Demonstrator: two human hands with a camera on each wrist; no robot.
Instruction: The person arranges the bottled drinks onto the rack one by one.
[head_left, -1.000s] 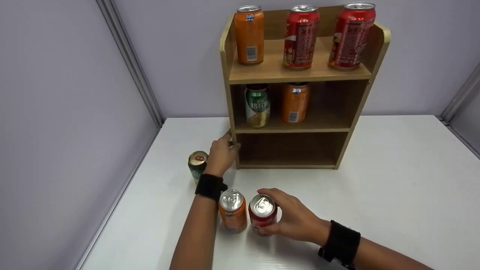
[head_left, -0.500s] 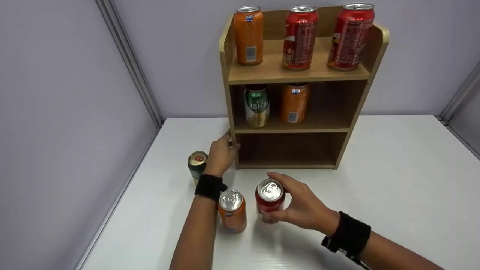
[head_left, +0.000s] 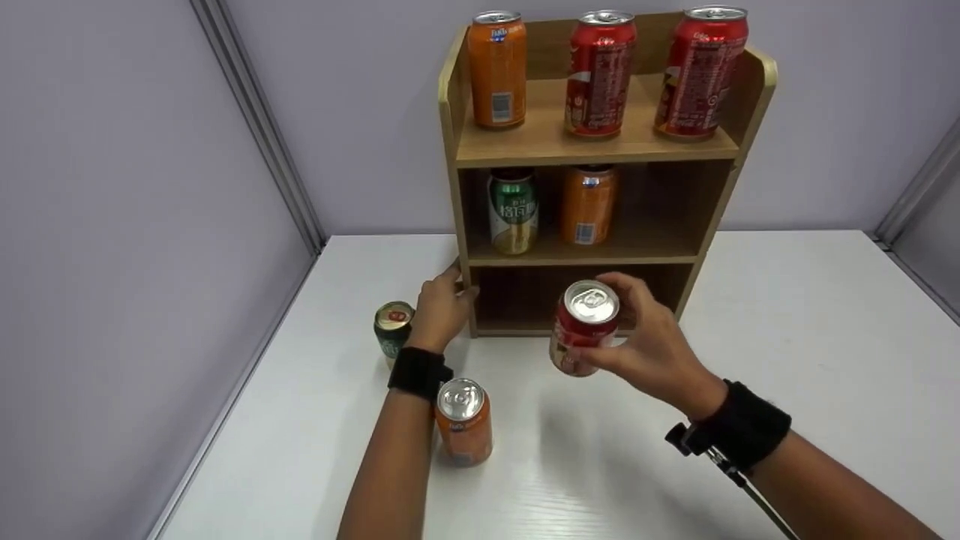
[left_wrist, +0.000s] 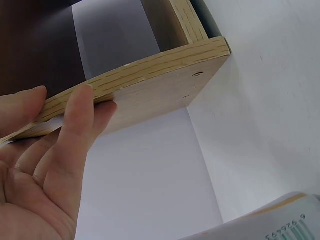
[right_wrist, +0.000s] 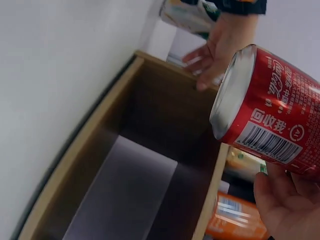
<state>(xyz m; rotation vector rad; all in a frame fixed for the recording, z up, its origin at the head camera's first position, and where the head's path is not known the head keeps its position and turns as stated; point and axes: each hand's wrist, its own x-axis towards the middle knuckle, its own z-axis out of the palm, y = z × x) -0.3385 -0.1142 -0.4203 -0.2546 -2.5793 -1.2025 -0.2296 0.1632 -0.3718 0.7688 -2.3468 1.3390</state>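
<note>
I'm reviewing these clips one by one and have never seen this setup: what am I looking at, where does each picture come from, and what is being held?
A person works bare-handed, wearing three cameras. The wide picture is from the head; the others are from each wrist. The right hand holds a short red can in the air before the wooden shelf. The left hand grips the shelf's side panel. On the white table stand an orange can and a green can. The left wrist view shows fingers on the panel edge; the right wrist view shows the red can near the empty bottom compartment.
</note>
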